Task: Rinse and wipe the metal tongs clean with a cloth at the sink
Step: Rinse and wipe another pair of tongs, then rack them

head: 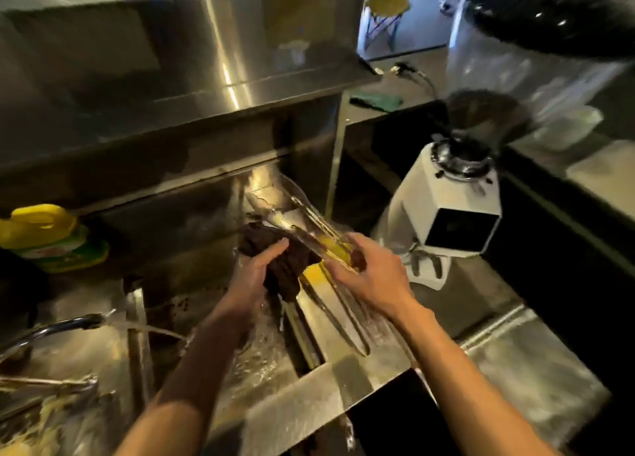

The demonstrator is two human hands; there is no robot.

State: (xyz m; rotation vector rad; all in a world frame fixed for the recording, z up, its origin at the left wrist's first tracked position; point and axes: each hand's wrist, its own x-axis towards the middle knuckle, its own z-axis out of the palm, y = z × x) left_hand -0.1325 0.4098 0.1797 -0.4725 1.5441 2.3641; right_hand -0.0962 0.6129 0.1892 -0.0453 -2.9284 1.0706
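My left hand [256, 268] grips a dark brown cloth [287, 266] over the right basin of the steel sink [309, 397]. The metal tongs [302, 222] slant up and away from the hands, blurred by motion, and the cloth is pressed against their lower part. My right hand [369, 271] holds the tongs near their middle with curled fingers. A second pair of tongs [340, 321] lies on the wet sink ledge just under my right hand. The faucet [58, 328] at the left runs a stream of water into the sink.
A yellow and green detergent bottle [51, 237] stands on the ledge at left. A white coffee grinder [453, 201] stands right of the sink. A green cloth [376, 100] lies on the far counter. Utensils [48, 385] lie in the left basin.
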